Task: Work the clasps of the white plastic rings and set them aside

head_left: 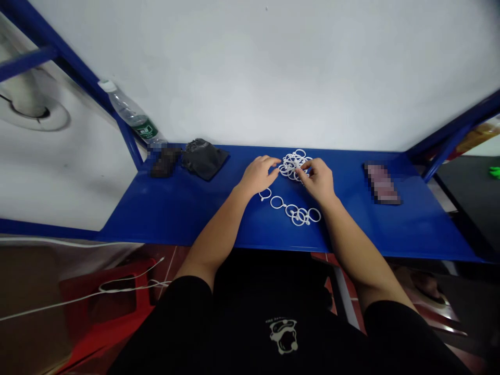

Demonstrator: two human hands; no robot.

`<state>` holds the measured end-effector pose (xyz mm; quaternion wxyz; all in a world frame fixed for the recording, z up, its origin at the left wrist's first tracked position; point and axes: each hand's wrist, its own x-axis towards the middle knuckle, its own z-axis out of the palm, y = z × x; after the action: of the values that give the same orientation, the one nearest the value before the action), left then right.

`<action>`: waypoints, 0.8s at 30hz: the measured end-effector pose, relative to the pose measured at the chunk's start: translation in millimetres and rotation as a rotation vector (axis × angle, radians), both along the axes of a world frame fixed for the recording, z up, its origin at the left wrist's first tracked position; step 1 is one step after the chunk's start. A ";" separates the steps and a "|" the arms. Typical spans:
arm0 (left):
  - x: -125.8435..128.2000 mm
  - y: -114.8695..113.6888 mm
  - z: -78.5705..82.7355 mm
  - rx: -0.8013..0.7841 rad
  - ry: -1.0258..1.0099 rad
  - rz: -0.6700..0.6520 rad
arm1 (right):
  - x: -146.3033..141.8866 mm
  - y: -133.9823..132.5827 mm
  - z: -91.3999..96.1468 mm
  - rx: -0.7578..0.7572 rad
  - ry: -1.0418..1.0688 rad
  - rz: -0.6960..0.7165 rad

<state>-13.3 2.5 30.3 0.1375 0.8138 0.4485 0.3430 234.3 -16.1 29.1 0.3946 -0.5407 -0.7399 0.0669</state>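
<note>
A heap of white curtain rings (291, 165), each with a small knob or eyelet, lies on the blue tabletop (187, 208). At the heap's left side is my left hand (260, 174), thumb and fingers apart, with nothing visible between them. My right hand (318, 179) is over the heap's right edge, thumb and forefinger pinched at a white ring; the fingers partly cover which one. Nearer to me, a loose row of white rings (299, 214) lies flat, several overlapping at its right end. One single ring (265, 194) at the row's left end sits just below my left hand.
A dark drawstring pouch (205, 158) and a dark object (165, 162) lie at the back left, beside a leaning clear bottle (130, 112). A blurred-out phone-like object (382, 182) lies on the right. Blue frame bars flank the table. A red stool (105, 307) stands below left.
</note>
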 end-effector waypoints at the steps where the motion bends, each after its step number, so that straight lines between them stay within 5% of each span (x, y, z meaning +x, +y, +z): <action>1: -7.6 0.3 1.7 -0.054 0.081 -0.020 | 2.6 1.5 0.3 0.015 0.009 -0.030; 7: -29.8 2.3 -6.8 -0.344 0.327 -0.090 | 4.2 -1.2 1.8 -0.003 0.098 -0.027; 15: 1.6 -0.6 -8.1 -0.252 0.114 0.184 | -16.6 -13.0 -1.0 -0.202 -0.037 0.357; 24: 26.3 -11.7 -18.3 -0.063 -0.098 0.106 | -12.4 -9.5 -2.4 -0.192 0.040 0.214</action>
<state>13.0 -9.2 12.1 0.1667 0.7663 0.4943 0.3750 222.0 -25.6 26.7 0.3464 -0.4925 -0.7756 0.1898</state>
